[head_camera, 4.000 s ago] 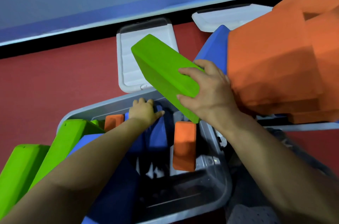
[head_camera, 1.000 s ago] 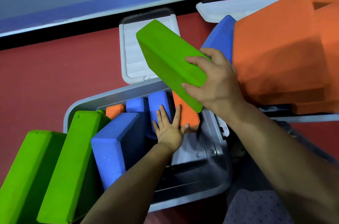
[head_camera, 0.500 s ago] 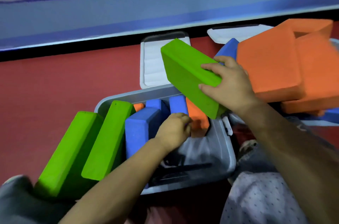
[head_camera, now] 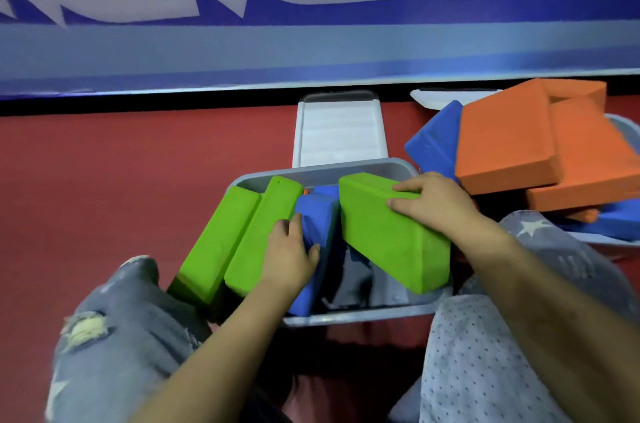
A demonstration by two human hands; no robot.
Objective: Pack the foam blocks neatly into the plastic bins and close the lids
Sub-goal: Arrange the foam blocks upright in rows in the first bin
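Observation:
An open grey plastic bin [head_camera: 346,169] sits on the red floor between my knees. Two green foam blocks [head_camera: 239,239] lean at its left side, with blue blocks [head_camera: 317,214] beside them. My left hand [head_camera: 289,254] grips the nearest blue block, thumb on one face and fingers round the other. My right hand [head_camera: 436,202] holds another green block [head_camera: 384,232] by its top edge, its lower end down inside the bin's right half. A sliver of an orange block [head_camera: 305,192] shows behind the blue ones.
The bin's white lid [head_camera: 341,131] hangs open behind it. At right a second bin [head_camera: 623,126] is heaped with orange blocks [head_camera: 509,142] and blue blocks [head_camera: 436,140]. A blue banner wall runs along the back. My jeans-clad knees flank the bin.
My right hand has lowered the green block from above the bin into its right side. My left hand has shifted onto the blue block. The view has tilted up and back.

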